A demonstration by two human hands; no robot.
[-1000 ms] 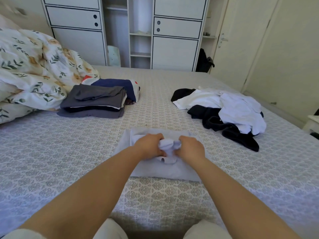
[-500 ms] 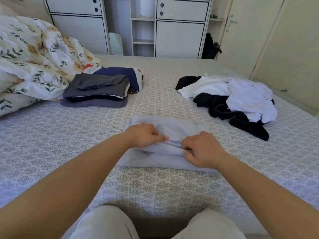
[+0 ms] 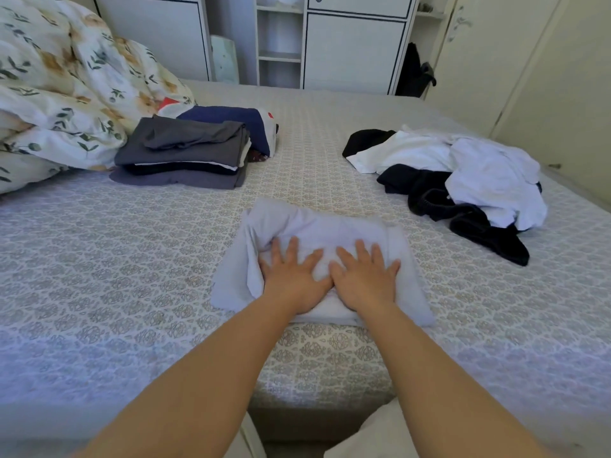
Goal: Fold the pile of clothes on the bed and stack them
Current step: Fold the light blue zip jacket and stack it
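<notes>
Garment in hand: a pale lilac cotton garment, folded into a rough rectangle (image 3: 317,233), lying on the patterned grey bedspread (image 3: 99,276) near the bed's front edge, between the two heaps.
Left hand (image 3: 292,274): flat, fingers spread, pressing the left half of the fold; it grasps nothing.
Right hand (image 3: 363,276): likewise flat and splayed on the right half, just beside the left hand, thumbs nearly touching.
Folded stack: dark grey, white and navy folded clothes (image 3: 185,153), far left, against the floral duvet (image 3: 59,94).
Unfolded pile: crumpled white and black clothes (image 3: 463,180), far right, well apart from the stack.
Progress, as I judge it: one piece being smoothed, several left.
Risk one: the loose flap bulging at the left edge may spring open when lifted, since neither hand pins it.
Risk two: set on the uneven stack, it could slide off toward the duvet.
</notes>
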